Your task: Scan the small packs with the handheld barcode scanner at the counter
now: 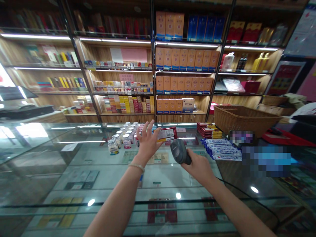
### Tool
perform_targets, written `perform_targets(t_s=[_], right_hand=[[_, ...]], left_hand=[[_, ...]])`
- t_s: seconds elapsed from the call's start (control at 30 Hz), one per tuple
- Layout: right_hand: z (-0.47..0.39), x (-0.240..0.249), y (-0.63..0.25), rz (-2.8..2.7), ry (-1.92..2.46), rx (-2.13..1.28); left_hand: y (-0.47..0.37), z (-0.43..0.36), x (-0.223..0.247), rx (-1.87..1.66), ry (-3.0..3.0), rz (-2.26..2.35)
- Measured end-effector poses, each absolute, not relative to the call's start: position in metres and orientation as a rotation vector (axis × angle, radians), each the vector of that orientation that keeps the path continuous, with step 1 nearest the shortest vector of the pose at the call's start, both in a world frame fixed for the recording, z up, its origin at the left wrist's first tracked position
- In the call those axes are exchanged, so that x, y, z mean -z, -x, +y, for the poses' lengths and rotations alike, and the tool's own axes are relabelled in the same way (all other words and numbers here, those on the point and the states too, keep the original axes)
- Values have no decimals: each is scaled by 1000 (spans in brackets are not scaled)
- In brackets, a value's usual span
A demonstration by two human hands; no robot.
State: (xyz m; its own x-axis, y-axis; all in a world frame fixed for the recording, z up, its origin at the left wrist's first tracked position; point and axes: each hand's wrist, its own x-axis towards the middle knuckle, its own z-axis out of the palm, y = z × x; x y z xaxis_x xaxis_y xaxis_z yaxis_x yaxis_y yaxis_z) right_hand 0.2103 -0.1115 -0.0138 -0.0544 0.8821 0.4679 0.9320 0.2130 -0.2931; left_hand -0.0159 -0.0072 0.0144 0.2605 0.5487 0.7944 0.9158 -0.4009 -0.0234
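My left hand (147, 142) is raised over the glass counter (108, 177) with its fingers spread, a beaded bracelet on the wrist. Just beside its thumb is a red packet (170, 133) with a white barcode label facing me; whether the thumb touches it I cannot tell. Several small jars with white lids (127, 140) stand behind and to the left of this hand. My right hand (199, 165) is wrapped round the handle of a dark grey barcode scanner (179, 151), whose head points up and left, close to the packet. A black cable runs from below my right forearm.
Stacked red and yellow packets (209, 130) and blue-white sticks (222, 149) lie at the counter's right, by a wicker basket (242, 115). Under the glass are flat boxes (162, 210). Lit shelves with orange boxes (184, 59) and cigarette packs (123, 104) line the back wall.
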Motion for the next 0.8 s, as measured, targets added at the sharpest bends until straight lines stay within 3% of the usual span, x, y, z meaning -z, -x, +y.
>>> perform_targets(t_s=[0.27,0.8], right_hand=[[-101,28,-213,-2062,1462,354],[-112,24,-212,-2330,1539,53]], left_hand=[[17,-9,-16,983,2040,-1339],[17,-9,-16,1020,2092,-1354]])
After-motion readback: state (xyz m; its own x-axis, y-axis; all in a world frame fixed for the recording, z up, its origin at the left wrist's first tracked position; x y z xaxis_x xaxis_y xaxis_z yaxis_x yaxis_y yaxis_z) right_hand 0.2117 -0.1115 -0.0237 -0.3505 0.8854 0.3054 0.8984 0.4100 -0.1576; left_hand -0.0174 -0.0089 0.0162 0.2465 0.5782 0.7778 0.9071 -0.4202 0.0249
